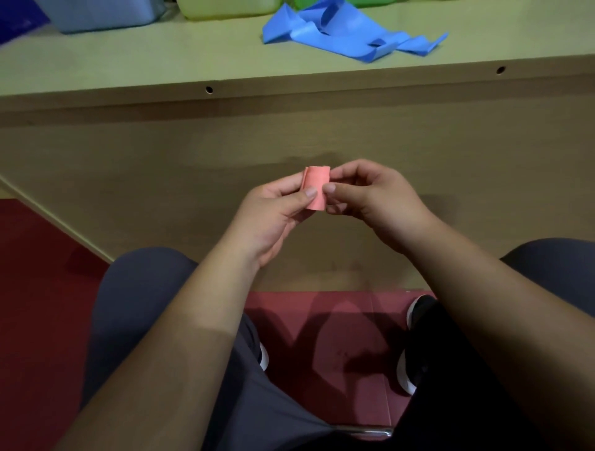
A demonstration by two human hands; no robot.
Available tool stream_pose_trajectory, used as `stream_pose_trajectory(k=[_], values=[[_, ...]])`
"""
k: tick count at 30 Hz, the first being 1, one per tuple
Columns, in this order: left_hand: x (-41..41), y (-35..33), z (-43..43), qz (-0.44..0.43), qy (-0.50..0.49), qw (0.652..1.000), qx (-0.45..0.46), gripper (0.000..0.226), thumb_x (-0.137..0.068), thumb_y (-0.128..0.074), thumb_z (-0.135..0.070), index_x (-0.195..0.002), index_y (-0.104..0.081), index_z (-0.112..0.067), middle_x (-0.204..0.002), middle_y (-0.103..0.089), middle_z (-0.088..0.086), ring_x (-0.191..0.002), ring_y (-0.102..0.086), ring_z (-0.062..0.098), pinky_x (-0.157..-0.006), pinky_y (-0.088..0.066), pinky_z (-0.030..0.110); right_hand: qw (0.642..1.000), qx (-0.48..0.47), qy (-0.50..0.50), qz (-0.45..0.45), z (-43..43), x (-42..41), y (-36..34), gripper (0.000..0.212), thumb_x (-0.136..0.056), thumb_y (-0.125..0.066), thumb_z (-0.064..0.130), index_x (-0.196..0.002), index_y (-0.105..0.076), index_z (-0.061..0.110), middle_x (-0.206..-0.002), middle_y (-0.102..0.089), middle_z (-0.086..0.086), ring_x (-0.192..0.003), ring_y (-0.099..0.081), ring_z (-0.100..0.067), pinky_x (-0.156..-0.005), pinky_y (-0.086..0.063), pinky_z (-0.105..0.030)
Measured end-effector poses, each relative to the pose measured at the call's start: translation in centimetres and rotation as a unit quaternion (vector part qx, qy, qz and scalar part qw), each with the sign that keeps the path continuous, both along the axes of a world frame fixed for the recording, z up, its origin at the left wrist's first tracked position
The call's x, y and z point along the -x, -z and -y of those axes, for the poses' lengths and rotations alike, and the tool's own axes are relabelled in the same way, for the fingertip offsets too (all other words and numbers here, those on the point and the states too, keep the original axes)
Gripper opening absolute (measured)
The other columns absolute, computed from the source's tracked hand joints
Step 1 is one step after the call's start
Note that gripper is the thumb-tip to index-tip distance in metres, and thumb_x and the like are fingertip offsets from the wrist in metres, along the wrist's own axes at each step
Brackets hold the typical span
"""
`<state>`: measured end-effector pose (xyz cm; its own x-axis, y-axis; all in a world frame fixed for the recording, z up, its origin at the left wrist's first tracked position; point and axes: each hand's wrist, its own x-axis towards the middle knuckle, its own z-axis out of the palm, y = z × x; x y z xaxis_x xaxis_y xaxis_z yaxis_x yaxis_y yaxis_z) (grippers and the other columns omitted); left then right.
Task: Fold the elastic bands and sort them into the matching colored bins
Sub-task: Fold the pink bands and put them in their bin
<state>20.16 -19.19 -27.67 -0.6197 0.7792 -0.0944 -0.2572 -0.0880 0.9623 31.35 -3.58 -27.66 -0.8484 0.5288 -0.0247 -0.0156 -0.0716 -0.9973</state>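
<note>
Pink elastic band [317, 188]: sitting folded into a short, thick packet with several layers showing at its top edge; being held upright in the air, below the table edge and above the person's knees.
Left hand [273, 215]: pinching the band's left side, thumb [310, 193] pressing on the near face, fingers curling behind it.
Right hand [370, 199]: pinching the band's right side, thumb [329, 188] lying just beside the left thumb, index finger curling over the top right corner; the other fingers are curling under and are partly hidden.
Hands together: both gripping the same packet, thumb tips almost touching.
Blue elastic band [347, 35]: lying loose and crumpled on the table [161, 64], unfolded, its loops and twists spreading toward the right, well apart from the hands.
Blue bin [106, 16]: standing at the far left of the table, cropped by the top of the frame.
Yellow-green bin [225, 8]: standing just right of the blue bin, also cropped.
Green bin [370, 2]: showing only as a sliver behind the blue band; contents cannot be told.
Front panel [193, 161]: hanging below the tabletop, forming the backdrop to the hands.
Person: sitting facing the table, grey trousers [135, 305] showing at both knees, one black shoe [415, 347] with a white sole resting on the red floor [38, 257].
</note>
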Motion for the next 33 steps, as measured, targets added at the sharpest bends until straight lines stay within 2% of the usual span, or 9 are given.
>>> stream_pose_trajectory(k=[3, 10, 15, 22, 25, 29, 33], values=[[-0.4, -0.6, 0.3, -0.004, -0.009, 1.0, -0.004, 0.038, -0.099, -0.063, 0.002, -0.137, -0.067, -0.002, -0.127, -0.073, 0.021, -0.114, -0.072, 0.029, -0.103, -0.054, 0.032, 1.0, 0.018, -0.012, -0.016, 0.1, -0.4, -0.5, 0.023, -0.096, -0.074, -0.001, -0.118, -0.07, -0.007, -0.099, -0.071, -0.024, -0.085, -0.066, -0.03, -0.085, -0.061, -0.037], [-1.3, -5.0, 1.3, -0.04, -0.033, 0.999, -0.018, 0.024, -0.098, -0.065, 0.002, -0.116, -0.075, -0.01, -0.102, -0.081, 0.01, -0.09, -0.078, 0.017, -0.083, -0.059, 0.022, 1.0, 0.007, -0.011, -0.029, 1.3, -0.8, -4.3, 0.018, -0.103, -0.065, 0.002, -0.117, -0.074, -0.001, -0.096, -0.077, -0.012, -0.086, -0.071, -0.021, -0.083, -0.062, -0.04], [-1.0, -9.7, 2.1, -0.065, -0.072, 0.995, -0.037, 0.023, -0.099, -0.067, 0.0, -0.12, -0.074, -0.006, -0.113, -0.079, 0.016, -0.098, -0.076, 0.018, -0.088, -0.061, 0.026, 0.997, -0.063, -0.023, -0.032, 2.1, -0.4, -9.7, 0.02, -0.104, -0.062, 0.006, -0.115, -0.078, 0.008, -0.105, -0.081, -0.008, -0.08, -0.07, -0.018, -0.076, -0.061, -0.039], [1.3, -16.9, 2.3, -0.098, -0.11, 0.987, -0.068, 0.013, -0.099, -0.068, -0.002, -0.11, -0.074, -0.006, -0.1, -0.081, 0.011, -0.091, -0.078, 0.016, -0.084, -0.062, 0.028, 0.991, -0.113, -0.045, -0.05, 2.3, 2.1, -17.3, 0.023, -0.102, -0.064, 0.01, -0.121, -0.076, 0.016, -0.108, -0.082, -0.004, -0.078, -0.069, -0.018, -0.072, -0.061, -0.037], [3.5, -19.1, 1.3, -0.096, -0.148, 0.982, -0.073, 0.019, -0.096, -0.073, -0.004, -0.116, -0.071, -0.003, -0.101, -0.081, 0.012, -0.093, -0.079, 0.019, -0.088, -0.063, 0.033, 0.988, -0.134, -0.059, -0.042, 1.2, 4.4, -19.7, 0.025, -0.102, -0.065, 0.012, -0.125, -0.074, 0.016, -0.109, -0.082, -0.002, -0.078, -0.071, -0.017, -0.069, -0.059, -0.035], [7.6, -21.2, -1.2, -0.115, -0.176, 0.976, -0.06, 0.026, -0.094, -0.077, -0.008, -0.119, -0.07, -0.002, -0.107, -0.08, 0.015, -0.097, -0.079, 0.022, -0.091, -0.063, 0.034, 0.984, -0.167, -0.047, -0.051, -1.2, 8.9, -21.8, 0.023, -0.102, -0.066, 0.009, -0.122, -0.075, 0.014, -0.107, -0.081, -0.004, -0.075, -0.072, -0.017, -0.07, -0.06, -0.041], [13.8, -23.1, -5.5, -0.139, -0.182, 0.972, -0.05, 0.023, -0.094, -0.079, -0.012, -0.115, -0.072, -0.006, -0.114, -0.078, 0.014, -0.103, -0.078, 0.024, -0.09, -0.063, 0.035, 0.962, -0.27, 0.001, -0.049, -5.7, 14.9, -23.7, 0.02, -0.102, -0.065, 0.013, -0.117, -0.077, 0.02, -0.098, -0.077, 0.005, -0.074, -0.07, -0.008, -0.063, -0.058, -0.028]])
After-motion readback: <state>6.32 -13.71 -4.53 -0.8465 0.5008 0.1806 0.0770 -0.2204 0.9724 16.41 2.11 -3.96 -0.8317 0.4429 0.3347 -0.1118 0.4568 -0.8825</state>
